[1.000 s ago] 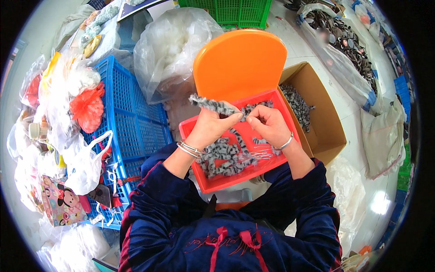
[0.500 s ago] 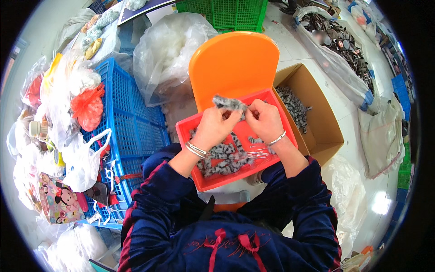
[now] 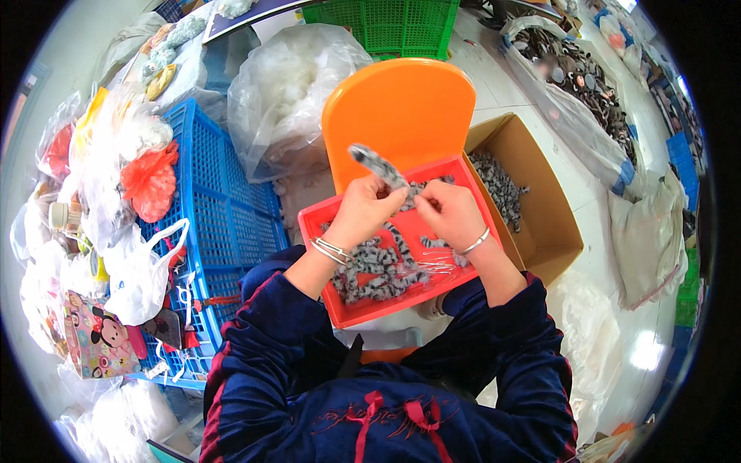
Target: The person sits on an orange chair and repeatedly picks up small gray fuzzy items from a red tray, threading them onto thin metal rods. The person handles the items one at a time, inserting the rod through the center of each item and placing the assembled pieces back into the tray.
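Observation:
A tube of grey fur with black stripes, like a small plush tail (image 3: pixel 375 163), is pinched in my left hand (image 3: pixel 360 211). It sticks up and to the left from those fingers. My right hand (image 3: pixel 454 216) is closed in a pinch close to the tube's lower end. Whatever its fingertips grip is hidden. Both hands are over a red plastic tray (image 3: pixel 312 217) on my lap. More striped plush pieces (image 3: pixel 378 284) lie in the tray, and several thin metal wires (image 3: pixel 437 268) rest at its right side.
An orange chair back (image 3: pixel 397 108) rises just beyond the tray. To its right, a cardboard box (image 3: pixel 552 201) holds similar striped pieces. A blue crate (image 3: pixel 224 185) stands at left beside plastic bags. A clear bag of white stuffing (image 3: pixel 289 100) sits at far left.
The plush tube, bunched above the fingers before, now sticks out straighter toward the upper left. My right hand has shifted slightly down and toward me.

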Available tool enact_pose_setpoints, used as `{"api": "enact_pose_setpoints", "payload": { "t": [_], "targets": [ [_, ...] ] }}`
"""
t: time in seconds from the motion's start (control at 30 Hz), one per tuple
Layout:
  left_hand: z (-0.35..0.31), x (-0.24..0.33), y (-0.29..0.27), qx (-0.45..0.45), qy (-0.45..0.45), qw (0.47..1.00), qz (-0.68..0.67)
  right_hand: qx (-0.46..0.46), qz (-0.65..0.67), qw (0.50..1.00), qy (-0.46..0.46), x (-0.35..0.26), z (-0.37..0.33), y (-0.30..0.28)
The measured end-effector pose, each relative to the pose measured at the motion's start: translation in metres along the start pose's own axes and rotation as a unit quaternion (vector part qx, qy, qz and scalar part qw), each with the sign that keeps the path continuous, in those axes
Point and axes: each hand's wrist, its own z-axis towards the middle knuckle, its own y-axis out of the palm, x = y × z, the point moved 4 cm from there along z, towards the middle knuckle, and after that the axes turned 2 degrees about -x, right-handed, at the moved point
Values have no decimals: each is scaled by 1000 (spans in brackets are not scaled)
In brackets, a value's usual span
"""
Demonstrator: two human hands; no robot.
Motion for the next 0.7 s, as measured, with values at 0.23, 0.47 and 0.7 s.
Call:
{"api": "enact_pose_setpoints", "payload": {
  "t": [0.23, 0.47, 0.7],
  "targets": [
    [-2, 8, 5, -27, 14, 973, -230, -98, 391, 905, 136, 18, -5, 4],
    [-10, 15, 10, -17, -10, 980, -198, -89, 496, 853, 135, 1, -6, 13],
    [-12, 7, 13, -1, -38, 981, -190, -55, 509, 849, 128, 7, -6, 20]
  ]
}}
